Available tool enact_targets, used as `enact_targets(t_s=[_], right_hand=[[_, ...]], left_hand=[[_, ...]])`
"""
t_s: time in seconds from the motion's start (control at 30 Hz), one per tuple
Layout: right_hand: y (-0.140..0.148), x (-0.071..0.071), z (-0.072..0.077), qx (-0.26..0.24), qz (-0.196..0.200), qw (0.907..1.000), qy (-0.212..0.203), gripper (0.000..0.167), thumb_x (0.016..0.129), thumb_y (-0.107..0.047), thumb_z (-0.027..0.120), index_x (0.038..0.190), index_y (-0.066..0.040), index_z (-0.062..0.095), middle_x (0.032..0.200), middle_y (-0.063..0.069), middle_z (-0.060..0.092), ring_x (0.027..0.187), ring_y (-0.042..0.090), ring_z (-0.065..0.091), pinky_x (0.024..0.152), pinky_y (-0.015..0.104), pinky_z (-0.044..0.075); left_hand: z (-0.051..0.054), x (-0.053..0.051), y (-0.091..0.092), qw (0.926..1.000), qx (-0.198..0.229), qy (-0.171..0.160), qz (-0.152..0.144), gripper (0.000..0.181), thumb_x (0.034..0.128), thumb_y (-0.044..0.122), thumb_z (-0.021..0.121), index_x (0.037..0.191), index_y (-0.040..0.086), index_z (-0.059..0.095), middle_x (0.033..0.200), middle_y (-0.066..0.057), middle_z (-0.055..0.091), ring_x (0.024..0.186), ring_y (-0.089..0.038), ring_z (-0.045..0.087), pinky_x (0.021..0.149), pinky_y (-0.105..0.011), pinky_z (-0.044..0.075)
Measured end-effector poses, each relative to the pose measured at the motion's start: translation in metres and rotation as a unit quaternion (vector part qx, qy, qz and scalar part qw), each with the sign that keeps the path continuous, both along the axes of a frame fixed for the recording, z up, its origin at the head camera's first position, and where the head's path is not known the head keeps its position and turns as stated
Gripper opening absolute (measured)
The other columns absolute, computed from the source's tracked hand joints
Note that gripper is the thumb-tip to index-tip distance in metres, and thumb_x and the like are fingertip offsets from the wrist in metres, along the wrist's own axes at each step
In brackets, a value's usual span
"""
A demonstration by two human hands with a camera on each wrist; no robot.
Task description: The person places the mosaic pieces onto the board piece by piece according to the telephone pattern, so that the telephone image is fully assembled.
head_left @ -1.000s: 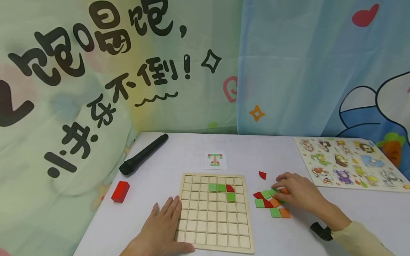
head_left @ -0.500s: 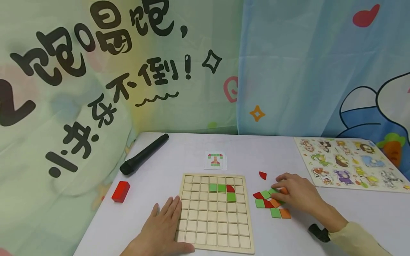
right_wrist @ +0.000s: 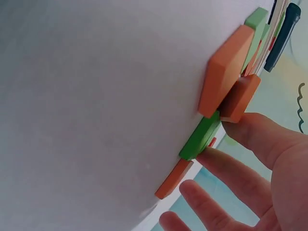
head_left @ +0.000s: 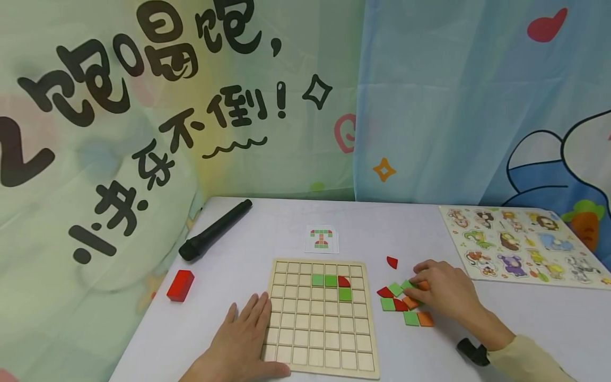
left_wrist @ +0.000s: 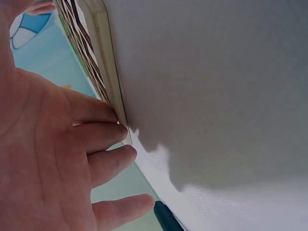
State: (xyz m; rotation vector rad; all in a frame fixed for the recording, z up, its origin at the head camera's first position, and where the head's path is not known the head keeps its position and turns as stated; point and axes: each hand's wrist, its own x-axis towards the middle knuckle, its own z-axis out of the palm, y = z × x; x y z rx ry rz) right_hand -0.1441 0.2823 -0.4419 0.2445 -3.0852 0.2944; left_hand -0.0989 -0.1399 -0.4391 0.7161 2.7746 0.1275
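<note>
The tiles [head_left: 388, 304] are green, red and orange, the board [head_left: 316, 322] pale and grid-lined.

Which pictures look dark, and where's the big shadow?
Left wrist view: dim, with a big soft-edged shadow on the table beside the left hand; right wrist view: dim too, the table greyish at the left; head view: much brighter, the table looking nearly white.

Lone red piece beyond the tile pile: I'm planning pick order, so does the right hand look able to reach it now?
Probably yes: the right hand is close by, and in the head view nothing lies between its fingers and the lone red piece.
</note>
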Motion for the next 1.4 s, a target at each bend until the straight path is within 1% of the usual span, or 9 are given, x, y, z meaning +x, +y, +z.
enact_targets(t_s=[0.23, 0.43, 0.5, 0.6, 0.9, 1.03, 1.17, 1.33, 1.4], right_hand=[[-0.002, -0.002, 0.001, 0.009, 0.003, 0.9995, 0.031, 0.024, 0.081, -0.034, 0.084, 0.092, -0.013, 0.084, 0.113, 0.014, 0.074, 0.102, 0.036, 0.068, 0.079, 0.054, 0.055], [-0.015, -0.005, 0.016, 0.005, 0.02, 0.9973, 0.07, 0.022, 0.082, -0.032, 0.084, 0.094, -0.014, 0.083, 0.118, 0.014, 0.073, 0.107, 0.037, 0.067, 0.08, 0.053, 0.055], [-0.024, -0.005, 0.021, 0.006, 0.034, 0.996, 0.083, 0.021, 0.082, -0.031, 0.084, 0.095, -0.014, 0.084, 0.118, 0.012, 0.074, 0.108, 0.037, 0.067, 0.081, 0.052, 0.055], [-0.039, -0.007, 0.026, 0.006, 0.064, 0.9923, 0.106, 0.02, 0.083, -0.031, 0.084, 0.094, -0.016, 0.084, 0.117, 0.009, 0.074, 0.106, 0.034, 0.068, 0.077, 0.049, 0.056], [-0.094, -0.017, 0.032, -0.01, 0.141, 0.9781, 0.153, 0.018, 0.081, -0.031, 0.086, 0.093, -0.017, 0.083, 0.114, 0.004, 0.075, 0.102, 0.029, 0.07, 0.075, 0.046, 0.056], [-0.118, -0.024, 0.031, -0.009, 0.17, 0.9743, 0.147, 0.018, 0.083, -0.032, 0.084, 0.094, -0.018, 0.084, 0.114, 0.003, 0.075, 0.103, 0.028, 0.07, 0.077, 0.046, 0.057], [-0.142, -0.03, 0.028, -0.006, 0.19, 0.9734, 0.128, 0.018, 0.085, -0.033, 0.082, 0.097, -0.02, 0.083, 0.116, 0.002, 0.074, 0.107, 0.026, 0.068, 0.082, 0.044, 0.054], [-0.169, -0.038, 0.022, 0.008, 0.219, 0.9671, 0.13, 0.017, 0.087, -0.037, 0.08, 0.096, -0.023, 0.083, 0.116, -0.001, 0.073, 0.107, 0.022, 0.066, 0.078, 0.04, 0.052], [-0.177, -0.042, 0.022, 0.004, 0.228, 0.9646, 0.132, 0.016, 0.087, -0.037, 0.081, 0.094, -0.022, 0.083, 0.115, 0.0, 0.074, 0.105, 0.023, 0.066, 0.075, 0.04, 0.052]], left_hand=[[0.001, 0.001, 0.0, 1.0, 0.004, -0.006, -0.001, 0.126, 0.0742, 0.086, 0.061, 0.158, -0.003, 0.032, 0.168, -0.018, 0.029, 0.156, -0.037, 0.03, 0.117, -0.07, 0.03], [0.001, 0.0, 0.0, 1.0, 0.003, -0.006, -0.001, 0.125, 0.0744, 0.086, 0.061, 0.158, -0.003, 0.032, 0.168, -0.018, 0.029, 0.156, -0.038, 0.03, 0.117, -0.07, 0.03], [0.001, 0.0, 0.0, 1.0, 0.002, -0.009, 0.001, 0.125, 0.0743, 0.086, 0.062, 0.158, -0.003, 0.032, 0.169, -0.018, 0.029, 0.156, -0.038, 0.03, 0.117, -0.07, 0.029], [0.002, -0.001, 0.001, 0.9999, 0.005, -0.014, 0.002, 0.125, 0.0741, 0.085, 0.063, 0.158, -0.003, 0.032, 0.168, -0.018, 0.029, 0.156, -0.038, 0.03, 0.117, -0.071, 0.029], [0.002, -0.001, 0.0, 0.9999, 0.006, -0.015, 0.005, 0.127, 0.0734, 0.086, 0.062, 0.158, -0.002, 0.031, 0.169, -0.017, 0.028, 0.156, -0.038, 0.029, 0.117, -0.071, 0.029], [0.002, 0.0, 0.0, 0.9999, 0.004, -0.009, 0.007, 0.127, 0.0731, 0.088, 0.06, 0.158, -0.001, 0.032, 0.169, -0.017, 0.029, 0.156, -0.037, 0.03, 0.117, -0.07, 0.03], [0.001, -0.001, 0.001, 0.9999, 0.003, -0.006, 0.01, 0.127, 0.0727, 0.089, 0.059, 0.158, -0.001, 0.032, 0.169, -0.017, 0.029, 0.156, -0.037, 0.03, 0.117, -0.07, 0.03], [-0.001, 0.0, 0.001, 0.9999, 0.006, -0.002, 0.009, 0.127, 0.0721, 0.088, 0.06, 0.158, -0.002, 0.033, 0.168, -0.017, 0.031, 0.155, -0.037, 0.031, 0.116, -0.071, 0.03], [0.0, 0.0, 0.0, 0.9999, 0.007, -0.001, 0.01, 0.127, 0.0721, 0.088, 0.061, 0.158, -0.002, 0.033, 0.168, -0.017, 0.031, 0.155, -0.037, 0.032, 0.116, -0.07, 0.031]])
